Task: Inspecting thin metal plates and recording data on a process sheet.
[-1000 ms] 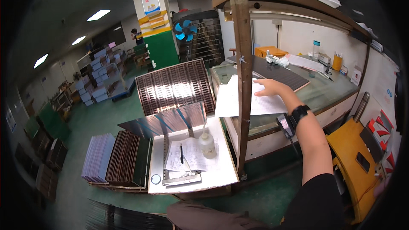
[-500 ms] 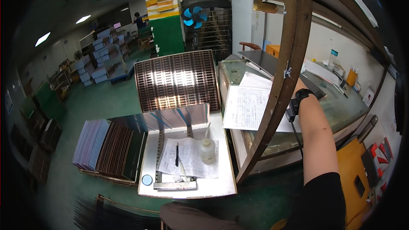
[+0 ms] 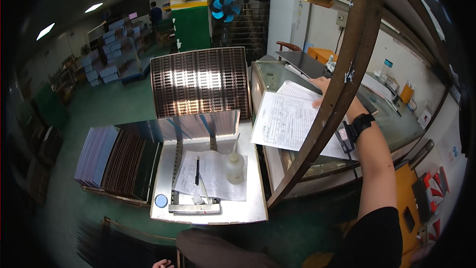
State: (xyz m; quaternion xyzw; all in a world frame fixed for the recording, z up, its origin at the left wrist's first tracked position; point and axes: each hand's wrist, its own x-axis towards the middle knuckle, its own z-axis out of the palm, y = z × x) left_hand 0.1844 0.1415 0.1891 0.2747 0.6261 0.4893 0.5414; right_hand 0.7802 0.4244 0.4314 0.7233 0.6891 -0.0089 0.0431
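My right hand reaches over the glass-topped table, partly hidden by the brown post. Its fingers and thumb are apart, touching the right side of the printed sheets and the edge of a dark flat board. No firm grip shows. At the lower edge, only a few fingers of my left hand come into view; whether they hold anything is cut off. Before me a white work surface bears papers, a black pen and a squeeze bottle. A patterned panel stands upright behind them.
The brown post slants between me and the table. A rack of upright panels stands left, and a large coppery patterned panel leans beyond the work surface. A fan and a distant person are farther back.
My right hand has come out from behind the post, leftward onto the sheets. My left fingers have entered at the lower edge. The whole view has shifted slightly.
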